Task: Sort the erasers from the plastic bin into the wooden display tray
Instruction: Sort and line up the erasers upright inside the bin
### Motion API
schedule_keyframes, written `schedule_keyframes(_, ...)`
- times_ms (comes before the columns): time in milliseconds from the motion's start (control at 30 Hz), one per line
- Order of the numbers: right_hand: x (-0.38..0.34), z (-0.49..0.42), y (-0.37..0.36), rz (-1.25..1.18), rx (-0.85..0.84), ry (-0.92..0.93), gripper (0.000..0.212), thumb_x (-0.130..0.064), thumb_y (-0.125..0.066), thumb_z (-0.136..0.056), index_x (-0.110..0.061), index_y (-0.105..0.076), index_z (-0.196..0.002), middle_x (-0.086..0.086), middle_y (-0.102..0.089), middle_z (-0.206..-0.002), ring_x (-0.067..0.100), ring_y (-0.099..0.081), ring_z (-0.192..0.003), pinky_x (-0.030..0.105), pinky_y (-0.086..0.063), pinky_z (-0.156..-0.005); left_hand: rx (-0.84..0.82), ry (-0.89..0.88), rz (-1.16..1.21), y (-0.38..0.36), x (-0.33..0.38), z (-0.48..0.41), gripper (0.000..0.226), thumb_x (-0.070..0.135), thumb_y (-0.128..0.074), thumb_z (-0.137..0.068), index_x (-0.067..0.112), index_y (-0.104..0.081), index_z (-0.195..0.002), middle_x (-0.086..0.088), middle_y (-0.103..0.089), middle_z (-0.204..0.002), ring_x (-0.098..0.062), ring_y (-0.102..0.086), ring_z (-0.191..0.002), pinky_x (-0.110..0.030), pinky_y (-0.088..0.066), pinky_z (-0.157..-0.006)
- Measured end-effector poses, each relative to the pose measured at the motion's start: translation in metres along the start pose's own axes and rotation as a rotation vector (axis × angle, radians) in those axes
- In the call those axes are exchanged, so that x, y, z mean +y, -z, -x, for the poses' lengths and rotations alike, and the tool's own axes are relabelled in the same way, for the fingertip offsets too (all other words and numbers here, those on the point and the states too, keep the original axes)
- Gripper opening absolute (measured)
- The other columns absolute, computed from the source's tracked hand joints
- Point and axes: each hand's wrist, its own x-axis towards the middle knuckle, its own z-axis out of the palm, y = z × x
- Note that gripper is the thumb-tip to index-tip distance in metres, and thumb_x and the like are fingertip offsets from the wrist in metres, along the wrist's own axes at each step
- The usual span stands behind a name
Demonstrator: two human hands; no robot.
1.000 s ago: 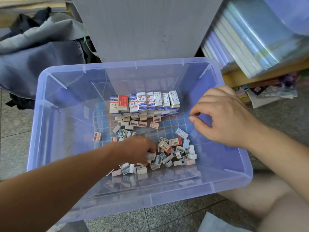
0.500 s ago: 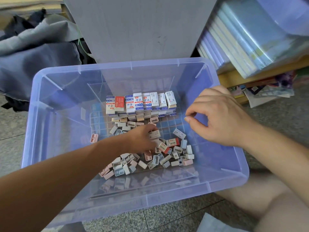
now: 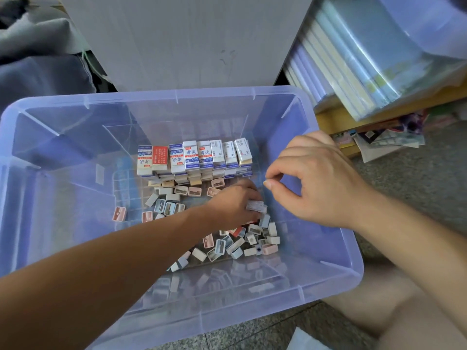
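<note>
- Plastic bin [image 3: 50, 203]: translucent, blue-tinted, rectangular. It fills the centre and left of the frame and stands on a speckled floor [image 3: 417, 188].
- Boxed erasers [image 3: 192, 157]: sleeved blocks in white, blue and one red-orange. They are stacked in a close row against the far side of the bin floor, at the centre of the frame, with printed faces up.
- Loose small blocks [image 3: 242, 245]: white, pink and pale blue. They are scattered on the bin floor below the row, thickest at lower centre. Several show a slot on top. One pink block [image 3: 119, 213] lies apart at the left.
- Left hand [image 3: 230, 203]: reaches in from the lower left, palm down over the loose heap. Its fingers are curled round a white sleeved eraser [image 3: 255, 206], which is gripped at the fingertips.
- Right hand [image 3: 318, 183]: held above the right part of the bin, right of centre and apart from the left hand. The fingers are curled, with thumb tip and forefinger tip drawn close. I cannot tell whether they pinch anything.
- Grey panel [image 3: 177, 34]: flat and upright, behind the bin at upper centre.
- Grey cloth [image 3: 38, 66]: bundled, upper left.
- Film-wrapped book stacks [image 3: 353, 61]: leaning on a wooden shelf [image 3: 336, 120], upper right, with loose printed papers [image 3: 391, 141] below the shelf.
- Bare leg [image 3: 366, 314]: lower right corner, beside the bin.
</note>
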Motion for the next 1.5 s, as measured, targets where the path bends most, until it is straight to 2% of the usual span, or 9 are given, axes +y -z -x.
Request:
schedule_keyframes(133,0.000,0.000,0.001,-0.004,0.006,0.012,0.025,-0.037,-0.055,-0.090,-0.023,-0.069,-0.074,-0.013,-0.061,-0.068,0.018,-0.056,-0.076,0.037,-0.038,-0.085,-0.055,-0.024,-0.069,-0.003,-0.001,-0.001,0.042,0.034,-0.071,-0.091,0.024,-0.065,-0.131,0.003,-0.056,-0.136,-0.014,-0.054,-0.103,-0.025,-0.038,-0.082)
schedule_keyframes(333,0.000,0.000,0.001,-0.002,0.004,0.011,0.024,-0.037,-0.056,-0.089,-0.023,-0.070,-0.075,-0.013,-0.062,-0.069,0.018,-0.056,-0.076,0.035,-0.037,-0.085,0.000,0.121,-0.046,0.004,-0.007,0.001,0.041,0.034,-0.082,-0.076,0.029,-0.070,-0.116,0.007,-0.071,-0.113,-0.018,-0.064,-0.103,-0.035,-0.054,-0.087)
schedule_keyframes(600,-0.001,0.000,0.000,0.004,-0.001,0.009,0.024,-0.037,-0.056,-0.089,-0.023,-0.069,-0.075,-0.013,-0.062,-0.069,0.018,-0.056,-0.076,0.036,-0.037,-0.086,-0.021,0.126,-0.051,0.006,-0.003,0.001,0.034,0.025,-0.077,-0.085,0.023,-0.066,-0.117,0.005,-0.056,-0.096,-0.019,-0.056,-0.086,-0.027,-0.038,-0.069)
schedule_keyframes(767,0.001,0.000,0.001,0.001,-0.015,0.000,0.023,-0.036,-0.056,-0.089,-0.024,-0.069,-0.074,-0.014,-0.062,-0.070,0.016,-0.055,-0.076,0.032,-0.033,-0.087,-0.034,0.169,0.044,0.006,-0.005,0.002,0.033,0.016,-0.079,-0.084,0.023,-0.067,-0.114,0.004,-0.066,-0.102,-0.018,-0.061,-0.090,-0.027,-0.046,-0.073)
schedule_keyframes(867,0.000,0.000,0.001,-0.001,-0.021,-0.002,0.024,-0.037,-0.056,-0.089,-0.024,-0.068,-0.074,-0.014,-0.062,-0.069,0.015,-0.055,-0.076,0.032,-0.034,-0.087,-0.067,0.168,0.020,0.010,-0.005,0.005,0.031,0.009,-0.067,-0.089,0.023,-0.066,-0.117,0.003,-0.065,-0.100,-0.021,-0.063,-0.092,-0.026,-0.047,-0.072)
schedule_keyframes(1033,-0.001,-0.001,0.002,-0.007,-0.020,-0.006,0.028,-0.039,-0.053,-0.090,-0.024,-0.068,-0.073,-0.014,-0.061,-0.068,0.015,-0.055,-0.076,0.031,-0.031,-0.086,-0.223,0.178,0.069,0.032,-0.008,0.018,0.046,0.012,-0.070,-0.092,0.028,-0.058,-0.134,0.002,-0.058,-0.125,-0.020,-0.058,-0.111,-0.032,-0.051,-0.093)
schedule_keyframes(1200,-0.002,-0.001,0.002,-0.015,-0.019,-0.014,0.028,-0.040,-0.052,-0.090,-0.025,-0.068,-0.072,-0.016,-0.060,-0.067,0.014,-0.055,-0.076,0.030,-0.030,-0.087,-0.187,0.191,0.120,0.033,-0.015,0.029,0.035,0.006,-0.067,-0.089,0.029,-0.060,-0.114,0.012,-0.055,-0.101,-0.008,-0.057,-0.086,-0.018,-0.042,-0.064)
schedule_keyframes(1367,-0.002,-0.001,0.002,-0.010,-0.026,-0.018,0.029,-0.041,-0.051,-0.090,-0.025,-0.068,-0.072,-0.015,-0.061,-0.067,0.014,-0.055,-0.076,0.032,-0.032,-0.087,-0.227,0.220,0.260,0.023,-0.003,0.024,0.059,-0.003,-0.053,-0.089,0.037,-0.050,-0.132,0.005,-0.049,-0.076,-0.013,-0.047,-0.054,-0.026,-0.040,-0.048)
schedule_keyframes(1500,-0.001,-0.001,0.002,-0.020,-0.019,-0.016,0.028,-0.040,-0.053,-0.090,-0.024,-0.068,-0.073,-0.015,-0.061,-0.068,0.014,-0.055,-0.076,0.030,-0.031,-0.088,-0.200,0.167,0.243,0.011,0.009,0.017,0.043,0.011,-0.072,-0.087,0.032,-0.057,-0.122,0.007,-0.060,-0.104,-0.014,-0.062,-0.081,-0.027,-0.052,-0.067)
